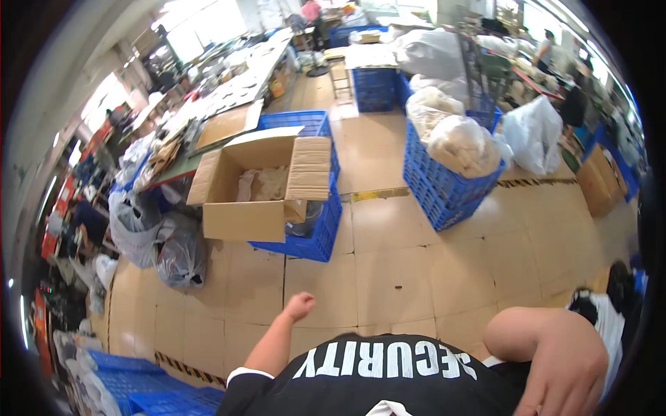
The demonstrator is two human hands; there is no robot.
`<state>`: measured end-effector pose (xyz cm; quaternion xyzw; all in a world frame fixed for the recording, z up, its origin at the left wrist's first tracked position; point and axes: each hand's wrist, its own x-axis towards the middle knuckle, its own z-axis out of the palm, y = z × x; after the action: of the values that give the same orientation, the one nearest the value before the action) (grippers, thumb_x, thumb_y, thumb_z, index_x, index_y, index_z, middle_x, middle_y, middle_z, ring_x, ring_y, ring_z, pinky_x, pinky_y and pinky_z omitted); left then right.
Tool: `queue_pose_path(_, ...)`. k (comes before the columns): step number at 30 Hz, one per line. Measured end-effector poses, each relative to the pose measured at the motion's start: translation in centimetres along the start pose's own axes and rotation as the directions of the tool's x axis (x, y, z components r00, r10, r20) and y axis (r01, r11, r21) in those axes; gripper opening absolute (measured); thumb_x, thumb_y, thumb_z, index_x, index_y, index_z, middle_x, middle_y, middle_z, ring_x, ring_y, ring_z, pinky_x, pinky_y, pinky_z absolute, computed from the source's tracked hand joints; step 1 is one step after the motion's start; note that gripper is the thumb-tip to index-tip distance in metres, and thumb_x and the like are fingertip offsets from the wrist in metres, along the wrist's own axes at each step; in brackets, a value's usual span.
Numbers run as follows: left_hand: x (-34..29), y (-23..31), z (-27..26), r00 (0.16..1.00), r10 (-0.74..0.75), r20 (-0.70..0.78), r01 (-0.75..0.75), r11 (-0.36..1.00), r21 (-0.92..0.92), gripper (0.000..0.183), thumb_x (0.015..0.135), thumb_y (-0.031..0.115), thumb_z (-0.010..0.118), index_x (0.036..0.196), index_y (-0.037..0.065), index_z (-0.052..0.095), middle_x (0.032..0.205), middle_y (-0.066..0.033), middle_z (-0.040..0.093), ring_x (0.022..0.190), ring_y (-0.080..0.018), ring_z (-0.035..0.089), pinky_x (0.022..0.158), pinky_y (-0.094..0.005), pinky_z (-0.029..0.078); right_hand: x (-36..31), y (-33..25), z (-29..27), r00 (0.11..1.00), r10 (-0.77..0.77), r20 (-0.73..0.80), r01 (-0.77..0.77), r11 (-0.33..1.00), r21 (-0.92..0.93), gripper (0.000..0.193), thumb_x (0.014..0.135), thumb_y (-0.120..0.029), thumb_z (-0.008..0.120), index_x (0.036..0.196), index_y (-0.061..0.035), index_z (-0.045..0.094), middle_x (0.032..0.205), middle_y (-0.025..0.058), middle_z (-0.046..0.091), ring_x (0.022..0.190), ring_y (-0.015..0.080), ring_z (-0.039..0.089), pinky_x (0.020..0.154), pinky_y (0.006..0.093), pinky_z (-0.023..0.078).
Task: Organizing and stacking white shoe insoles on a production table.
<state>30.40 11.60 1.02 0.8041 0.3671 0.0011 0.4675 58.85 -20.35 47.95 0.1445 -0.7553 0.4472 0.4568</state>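
Note:
My left hand [300, 306] is held out low over the tiled floor, its fingers curled into a loose fist with nothing visible in them. An open cardboard box [244, 220] lies ahead of it, resting tilted on a blue plastic crate [326, 232]; some pale crumpled material [267, 184] shows inside the box. My right hand [565, 371] is close to my body at the lower right, back of the hand up and fingers bent downward. Its fingertips run out at the picture's lower edge, so whether it grips anything is hidden. White and black cloth [607, 333] appears just beyond it.
Ahead to the right stands a blue crate [444, 187] heaped with bagged cream material. A white plastic bag [533, 135] sits behind it, a brown carton [600, 180] farther right. Grey bags [182, 253] lie left beside a long cluttered table [239, 87]. Blue crates [152, 381] stand lower left.

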Motion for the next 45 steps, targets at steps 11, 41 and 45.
queue_pose_path(11, 8.1, -1.0, -7.5, 0.885, -0.389, -0.257, 0.285, 0.887, -0.363, 0.011, 0.083, 0.010, 0.062, 0.084, -0.001, 0.067, 0.068, -0.0077, 0.067, 0.061, -0.0148, 0.063, 0.059, -0.0287, 0.051, -23.9, 12.2, -33.3, 0.148, 0.453, -0.879, -0.620, -0.651, -0.439, 0.032, 0.077, -0.026, 0.073, 0.097, -0.0040, 0.062, 0.096, 0.0124, 0.066, 0.096, 0.0314, 0.060, 0.084, 0.0413, 0.045)
queue_pose_path(41, 68.5, 26.4, -23.0, 0.765, -0.157, -0.624, 0.229, 0.973, 0.036, 0.017, 0.081, 0.015, 0.064, 0.091, 0.002, 0.068, 0.088, -0.0178, 0.068, 0.087, -0.0359, 0.064, 0.078, -0.0427, 0.051, -53.7, 13.4, -91.2, -0.169, 0.682, -0.711, -0.976, -0.017, 0.215, 0.022, 0.091, -0.015, 0.057, 0.102, 0.0037, 0.062, 0.093, 0.0147, 0.070, 0.080, 0.0204, 0.070, 0.069, 0.0322, 0.054)
queue_pose_path(45, 76.8, 23.8, -22.8, 0.891, -0.232, -0.391, 0.292, 0.951, 0.101, 0.027, 0.080, 0.018, 0.067, 0.102, 0.002, 0.068, 0.101, -0.0195, 0.067, 0.099, -0.0354, 0.062, 0.088, -0.0417, 0.049, -53.3, 18.0, -103.6, -0.030, 0.712, -0.702, -0.966, -0.202, -0.163, 0.028, 0.090, -0.018, 0.061, 0.108, 0.0033, 0.062, 0.094, 0.0145, 0.069, 0.092, 0.0190, 0.067, 0.079, 0.0301, 0.051)
